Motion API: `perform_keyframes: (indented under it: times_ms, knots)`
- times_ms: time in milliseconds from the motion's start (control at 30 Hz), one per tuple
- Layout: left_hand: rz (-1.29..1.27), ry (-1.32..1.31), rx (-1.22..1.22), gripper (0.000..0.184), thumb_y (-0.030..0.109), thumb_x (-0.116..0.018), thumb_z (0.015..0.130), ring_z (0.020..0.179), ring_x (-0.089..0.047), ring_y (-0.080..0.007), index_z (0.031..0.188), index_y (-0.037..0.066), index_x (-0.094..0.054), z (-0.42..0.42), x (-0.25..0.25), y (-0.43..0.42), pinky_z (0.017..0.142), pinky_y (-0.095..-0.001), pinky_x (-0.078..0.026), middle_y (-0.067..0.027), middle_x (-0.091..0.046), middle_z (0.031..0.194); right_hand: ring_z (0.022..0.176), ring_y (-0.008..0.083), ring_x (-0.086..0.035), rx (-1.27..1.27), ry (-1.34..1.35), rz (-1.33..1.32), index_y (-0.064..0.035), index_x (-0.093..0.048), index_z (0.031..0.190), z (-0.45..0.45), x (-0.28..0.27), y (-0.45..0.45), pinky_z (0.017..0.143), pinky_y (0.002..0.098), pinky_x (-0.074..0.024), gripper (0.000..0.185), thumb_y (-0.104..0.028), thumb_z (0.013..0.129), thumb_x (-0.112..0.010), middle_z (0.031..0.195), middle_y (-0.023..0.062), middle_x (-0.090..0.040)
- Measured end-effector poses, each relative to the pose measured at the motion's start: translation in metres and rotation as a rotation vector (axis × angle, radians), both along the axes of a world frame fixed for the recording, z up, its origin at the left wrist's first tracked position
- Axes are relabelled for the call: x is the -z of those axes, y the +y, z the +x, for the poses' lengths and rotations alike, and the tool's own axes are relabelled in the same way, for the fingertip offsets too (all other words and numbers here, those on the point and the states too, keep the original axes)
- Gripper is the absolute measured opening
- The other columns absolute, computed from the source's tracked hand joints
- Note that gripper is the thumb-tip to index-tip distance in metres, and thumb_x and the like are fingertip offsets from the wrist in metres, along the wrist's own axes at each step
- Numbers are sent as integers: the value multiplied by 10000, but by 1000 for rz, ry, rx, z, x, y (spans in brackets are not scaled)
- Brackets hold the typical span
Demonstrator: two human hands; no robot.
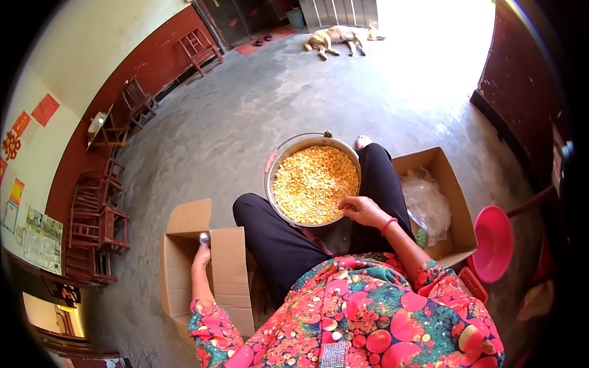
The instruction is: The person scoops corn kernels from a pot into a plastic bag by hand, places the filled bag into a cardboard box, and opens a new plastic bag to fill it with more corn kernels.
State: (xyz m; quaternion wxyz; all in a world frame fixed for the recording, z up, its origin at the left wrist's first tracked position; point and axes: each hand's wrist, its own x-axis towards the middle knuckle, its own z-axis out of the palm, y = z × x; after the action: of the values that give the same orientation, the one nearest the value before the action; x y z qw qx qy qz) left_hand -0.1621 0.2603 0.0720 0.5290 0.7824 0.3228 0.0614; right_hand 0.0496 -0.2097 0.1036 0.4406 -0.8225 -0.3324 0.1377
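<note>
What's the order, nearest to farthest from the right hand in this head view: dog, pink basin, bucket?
From the right hand:
1. Bucket: in front, its rim beside the hand.
2. Pink basin: off to the person's right.
3. Dog: lying far ahead.

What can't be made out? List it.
In the head view:
Bottom of the round metal bucket: under yellow corn kernels.
Shiny silver object at the left hand: too small to identify.
Anything inside the right hand: hidden by its fingers.
Text on pale wall poster: too small.
</note>
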Motion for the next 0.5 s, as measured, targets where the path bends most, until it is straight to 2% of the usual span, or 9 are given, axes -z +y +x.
perform_keyframes:
  times_ms: [233,300,400,467,500]
  knots:
    - [143,351,165,270,254,-459,802,700,-564,-177,929,44,-571,-40,23,12,597,-317,-446,-18,-594,825,663,208,-585,31,-2,-17,-44,-574,857,-3,-2,1,612,302,-452,162,-149,741,-534,695,93,-589]
    - [263,466,265,269,255,-460,802,695,-564,-177,927,44,-571,-40,19,14,592,-318,-446,-16,-594,821,696,270,-582,24,-36,10,-75,-586,820,-3,1,1,630,354,-457,151,-161,720,-512,714,108,-597]
    - [520,602,417,268,256,-462,802,688,-565,-178,925,45,-571,-24,6,25,585,-320,-447,-15,-594,815,711,274,-581,32,-56,-26,-83,-586,821,-4,-1,0,637,362,-456,152,-167,724,-505,723,110,-599]
    - [532,553,328,267,256,-463,802,683,-565,-178,924,45,-571,-9,-7,33,580,-321,-447,-14,-594,811,716,278,-580,31,-69,-45,-92,-587,824,-5,-1,1,642,365,-457,149,-166,724,-504,736,112,-601]
    - [409,460,216,310,292,-466,805,707,-565,-186,947,33,-557,-5,-27,17,599,-324,-449,-24,-589,847,726,281,-579,26,-57,-50,-99,-590,831,-6,-2,2,647,369,-457,155,-164,725,-497,754,116,-602]
